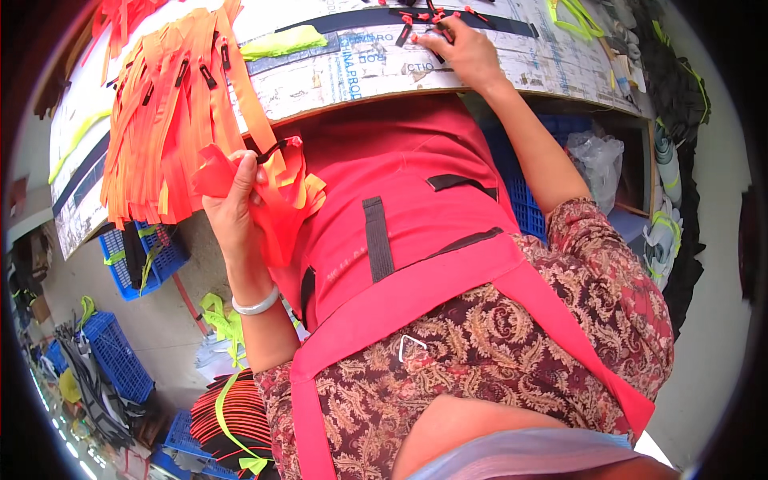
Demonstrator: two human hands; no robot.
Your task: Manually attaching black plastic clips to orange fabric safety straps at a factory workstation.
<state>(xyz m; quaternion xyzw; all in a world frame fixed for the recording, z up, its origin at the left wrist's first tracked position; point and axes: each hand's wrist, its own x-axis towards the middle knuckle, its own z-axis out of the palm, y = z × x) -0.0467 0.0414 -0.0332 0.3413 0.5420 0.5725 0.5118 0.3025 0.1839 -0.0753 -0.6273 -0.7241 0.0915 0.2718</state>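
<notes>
My left hand (232, 192) is closed around a bunch of bright orange fabric strips (276, 228), held in front of my red apron (416, 172). A short black pull (272, 150) with a red end sticks out from that bunch, by my thumb. One orange strip runs from there up toward the table. On the tabletop, my right hand (468, 56) reaches down with thumb and forefinger apart. Its fingertips are among small black pulls (405, 32) with red ends, lying in a loose pile.
A thick row of orange strips (164, 120) with black pulls hangs over the table's (320, 76) left front edge. Yellow-green fabric (284, 42) lies on the tabletop. Blue crates (120, 356) stand on the floor at left. A clear plastic bag (596, 164) is under the table.
</notes>
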